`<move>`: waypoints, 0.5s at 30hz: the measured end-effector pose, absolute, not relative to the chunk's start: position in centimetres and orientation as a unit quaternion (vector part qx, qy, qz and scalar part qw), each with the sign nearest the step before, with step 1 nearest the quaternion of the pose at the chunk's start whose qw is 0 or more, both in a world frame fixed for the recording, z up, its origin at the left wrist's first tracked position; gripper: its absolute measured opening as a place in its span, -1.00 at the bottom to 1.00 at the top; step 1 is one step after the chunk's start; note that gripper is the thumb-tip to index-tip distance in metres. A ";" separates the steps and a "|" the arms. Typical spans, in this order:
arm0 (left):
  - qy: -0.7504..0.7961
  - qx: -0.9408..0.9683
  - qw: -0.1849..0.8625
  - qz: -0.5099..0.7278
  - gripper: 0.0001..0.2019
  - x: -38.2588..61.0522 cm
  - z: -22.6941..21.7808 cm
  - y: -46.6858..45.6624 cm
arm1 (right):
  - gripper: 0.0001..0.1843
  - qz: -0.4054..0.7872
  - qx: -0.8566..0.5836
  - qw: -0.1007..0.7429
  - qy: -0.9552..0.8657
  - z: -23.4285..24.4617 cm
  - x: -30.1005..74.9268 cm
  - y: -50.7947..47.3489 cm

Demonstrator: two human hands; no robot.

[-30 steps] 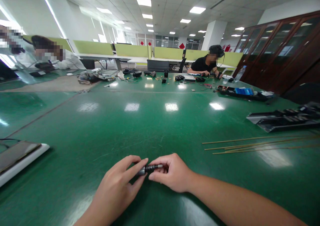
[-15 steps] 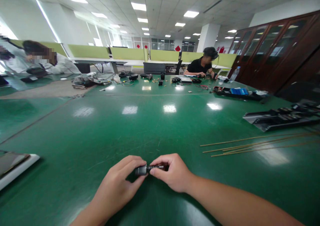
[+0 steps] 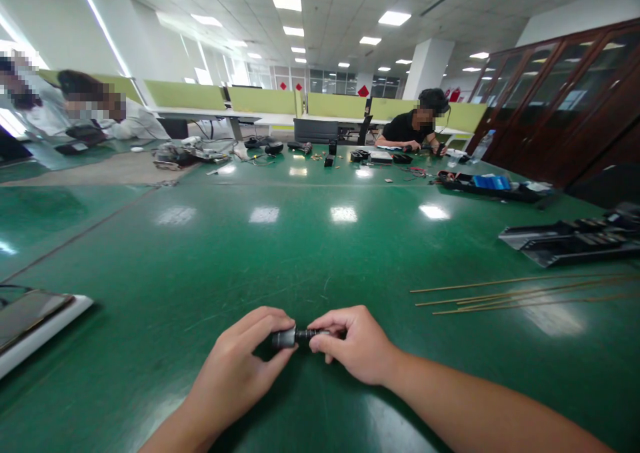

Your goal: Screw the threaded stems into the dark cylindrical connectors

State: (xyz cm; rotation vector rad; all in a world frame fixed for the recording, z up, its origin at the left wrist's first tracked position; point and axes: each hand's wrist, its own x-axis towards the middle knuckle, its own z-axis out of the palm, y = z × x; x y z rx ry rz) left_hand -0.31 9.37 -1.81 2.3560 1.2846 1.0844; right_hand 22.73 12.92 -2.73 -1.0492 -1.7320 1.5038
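Both my hands meet low in the middle of the view, just above the green table [image 3: 310, 246]. A small dark metal cylindrical part [image 3: 295, 337] lies sideways between them. My left hand [image 3: 240, 373] pinches its thicker left end with thumb and fingers. My right hand [image 3: 355, 346] grips the thinner, ribbed right end, and its fingers hide the tip.
Several thin brass rods [image 3: 520, 293] lie to the right. Behind them sits a black tray of parts [image 3: 570, 239]. A white-edged tablet [image 3: 35, 316] rests at the left edge. A person in black [image 3: 415, 129] sits at the far end, others sit far left, tools scattered between.
The part stays gripped by both hands. My right fingers have shifted slightly along its thin end. The camera view has swung a little.
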 end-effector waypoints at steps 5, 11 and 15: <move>0.450 0.805 0.133 0.363 -0.75 -0.7 -1.7 9.3 | -0.78 0.572 -0.388 0.315 -0.650 -2.5 22.7 12.8; 0.478 0.802 0.140 0.330 -0.77 -0.4 -1.8 8.9 | -0.79 0.587 -0.363 0.323 -0.648 -2.2 22.9 12.6; 0.502 0.816 0.107 0.267 -0.38 -3.4 0.0 8.5 | -0.80 0.583 -0.348 0.314 -0.664 -1.6 23.1 12.4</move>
